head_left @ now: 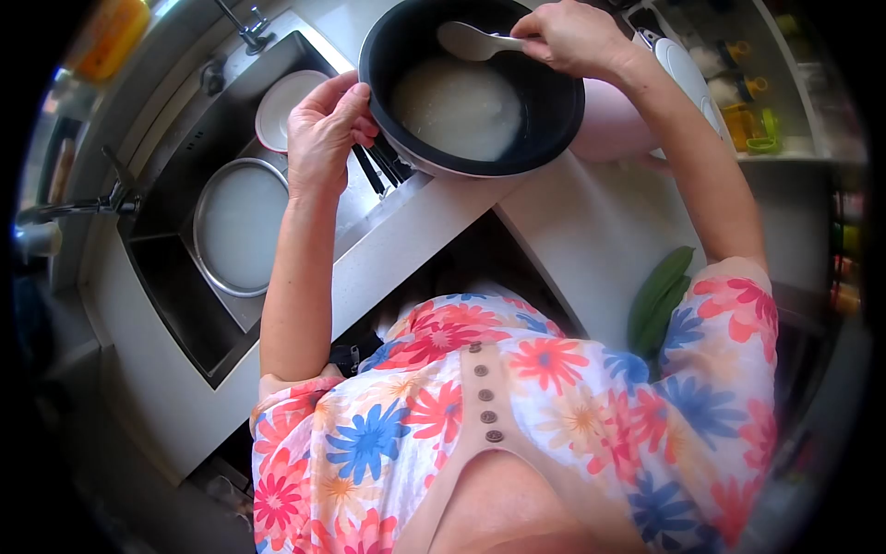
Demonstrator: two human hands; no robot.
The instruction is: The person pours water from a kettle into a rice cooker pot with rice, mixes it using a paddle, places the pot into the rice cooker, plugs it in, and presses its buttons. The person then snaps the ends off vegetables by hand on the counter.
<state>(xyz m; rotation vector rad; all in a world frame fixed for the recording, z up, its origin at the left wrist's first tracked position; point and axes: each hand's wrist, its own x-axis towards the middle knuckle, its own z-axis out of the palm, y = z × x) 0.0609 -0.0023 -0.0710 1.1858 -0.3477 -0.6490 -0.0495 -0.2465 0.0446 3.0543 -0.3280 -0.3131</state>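
Observation:
My left hand (pixel 325 129) grips the rim of a dark-lined rice cooker pot (pixel 554 111) at its left side, thumb on the edge. The pot is tilted toward me, and cloudy whitish liquid (pixel 461 109) lies in its bottom. What lies under the liquid I cannot make out. In my right hand (pixel 577 39) is the handle of a pale rice paddle (pixel 472 42). Its bowl is over the far part of the pot, above the liquid. The fingers of my right hand are closed round the handle.
At the left is a sink (pixel 171 305) holding a round metal pan (pixel 242 226) of cloudy liquid and a white bowl (pixel 286 109). A faucet (pixel 115 198) stands at its edge. Green vegetables (pixel 657 300) lie on the counter (pixel 591 240). A white appliance (pixel 678 78) and shelves of jars (pixel 738 88) are at the right.

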